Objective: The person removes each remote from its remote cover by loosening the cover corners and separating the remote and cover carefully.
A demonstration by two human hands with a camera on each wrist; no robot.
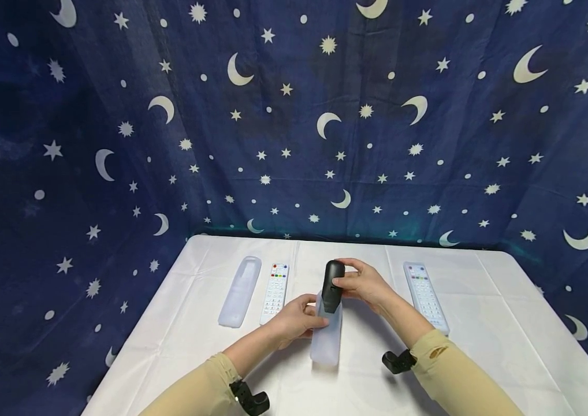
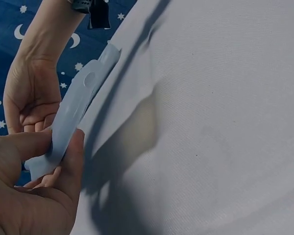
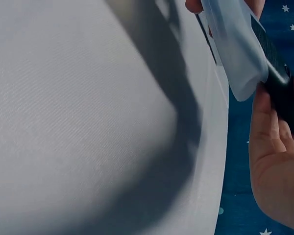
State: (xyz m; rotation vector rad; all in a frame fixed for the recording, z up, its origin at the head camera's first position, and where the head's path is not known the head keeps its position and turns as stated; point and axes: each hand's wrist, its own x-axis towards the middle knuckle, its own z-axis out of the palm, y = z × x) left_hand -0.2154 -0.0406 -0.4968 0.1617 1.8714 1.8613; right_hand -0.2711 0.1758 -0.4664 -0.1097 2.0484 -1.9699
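Currently, black remote: partly inside the translucent sleeve, its far end sticking out.
Left hand: curled, pinching the translucent sleeve between thumb and fingers.
Right hand: curled, pinching the black remote beyond the sleeve.
White remote: flat, left of the sleeve.

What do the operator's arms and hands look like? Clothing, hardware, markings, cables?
Left hand and right hand: bare, no gloves visible. Left sleeve and right sleeve: plain pale yellow-tan, ending on the forearms. Brownish patch near the right cuff; stain or hole, can't tell. Small black left unit and right unit by the cuffs. No cables visible.
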